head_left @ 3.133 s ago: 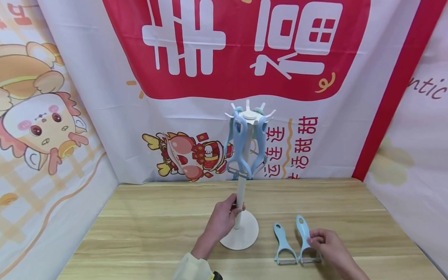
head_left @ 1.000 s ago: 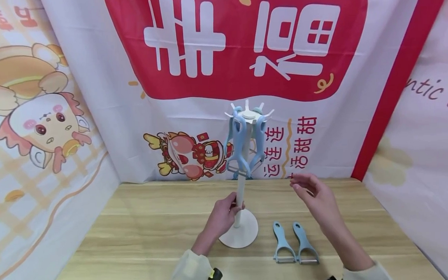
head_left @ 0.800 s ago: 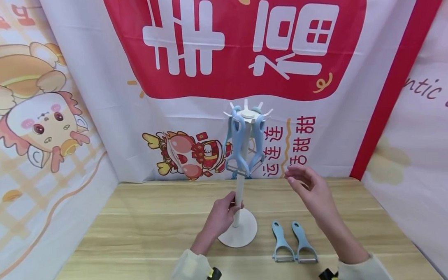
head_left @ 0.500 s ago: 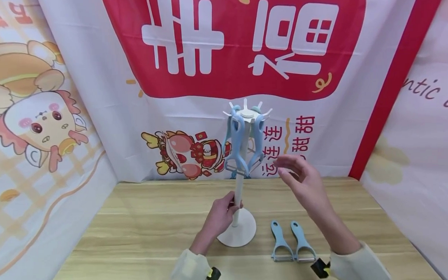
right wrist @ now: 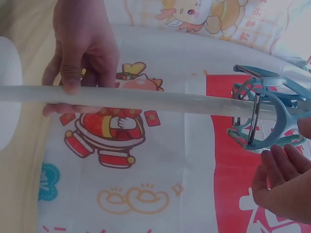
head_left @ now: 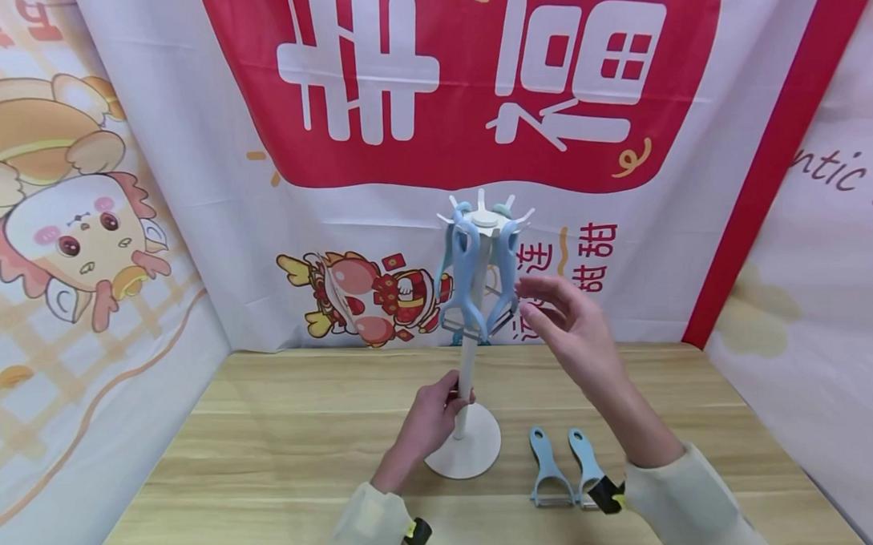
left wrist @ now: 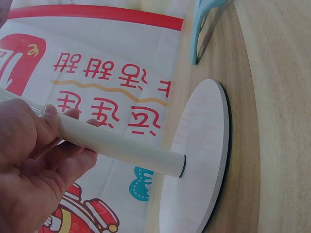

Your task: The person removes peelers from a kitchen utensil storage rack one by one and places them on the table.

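Note:
In the head view my left hand (head_left: 430, 421) grips the white pole (head_left: 469, 367) of a round-based stand, just above the base (head_left: 464, 456). The left wrist view also shows my fingers curled round this pole. Several light-blue peelers (head_left: 466, 279) hang from the prongs of the stand's top (head_left: 485, 219), blades downward. My right hand (head_left: 571, 324) is beside the right-hand hanging peeler (head_left: 507, 278), thumb and fingers apart. In the right wrist view its fingers (right wrist: 279, 165) are right at that peeler's arched head (right wrist: 279, 128).
Two light-blue peelers, a left one (head_left: 547, 465) and a right one (head_left: 583, 456), lie side by side on the wooden table (head_left: 270, 463). The right one's head is partly covered by a black wrist device (head_left: 606, 495). A printed cloth (head_left: 368, 171) stands behind.
My right hand has left the right peeler on the table, which shifted slightly, then risen and moved left to the hanging peelers. My left hand keeps its grip on the pole.

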`<state>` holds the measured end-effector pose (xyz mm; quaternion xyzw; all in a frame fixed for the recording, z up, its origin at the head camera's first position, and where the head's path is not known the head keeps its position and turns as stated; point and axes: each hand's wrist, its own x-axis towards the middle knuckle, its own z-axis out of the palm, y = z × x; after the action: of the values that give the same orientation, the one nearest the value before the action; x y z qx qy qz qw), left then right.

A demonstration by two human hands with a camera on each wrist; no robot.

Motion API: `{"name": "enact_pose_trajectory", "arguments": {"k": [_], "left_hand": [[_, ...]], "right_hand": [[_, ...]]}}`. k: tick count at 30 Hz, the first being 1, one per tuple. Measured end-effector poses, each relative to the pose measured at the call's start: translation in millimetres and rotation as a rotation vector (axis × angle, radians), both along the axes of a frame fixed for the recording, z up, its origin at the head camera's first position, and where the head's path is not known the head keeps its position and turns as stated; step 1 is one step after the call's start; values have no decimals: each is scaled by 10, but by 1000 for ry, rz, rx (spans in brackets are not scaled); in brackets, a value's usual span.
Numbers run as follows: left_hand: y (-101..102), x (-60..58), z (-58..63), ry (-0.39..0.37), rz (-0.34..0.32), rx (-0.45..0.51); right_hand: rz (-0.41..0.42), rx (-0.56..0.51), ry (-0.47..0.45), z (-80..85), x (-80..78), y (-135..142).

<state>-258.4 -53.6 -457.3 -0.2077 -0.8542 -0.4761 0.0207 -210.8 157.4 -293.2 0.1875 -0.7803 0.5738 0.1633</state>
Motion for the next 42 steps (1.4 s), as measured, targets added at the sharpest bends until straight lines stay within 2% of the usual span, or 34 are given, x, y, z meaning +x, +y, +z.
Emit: {"name": "enact_pose_trajectory", "arguments": {"k": [14, 21, 29, 35, 42], "left_hand": [[4, 23, 23, 7, -8, 18], [14, -6, 33, 35, -4, 23], [13, 18, 34, 13, -8, 25], [19, 12, 36, 12, -7, 24], [-6, 7, 10, -5, -5, 14]], "right_hand": [[-13, 4, -68, 131, -90, -117], [73, -65, -54, 176, -128, -64], [142, -113, -58, 179, -110, -21], [143, -97, -49, 206, -97, -30], [100, -98, -58, 209, -59, -60]]}}
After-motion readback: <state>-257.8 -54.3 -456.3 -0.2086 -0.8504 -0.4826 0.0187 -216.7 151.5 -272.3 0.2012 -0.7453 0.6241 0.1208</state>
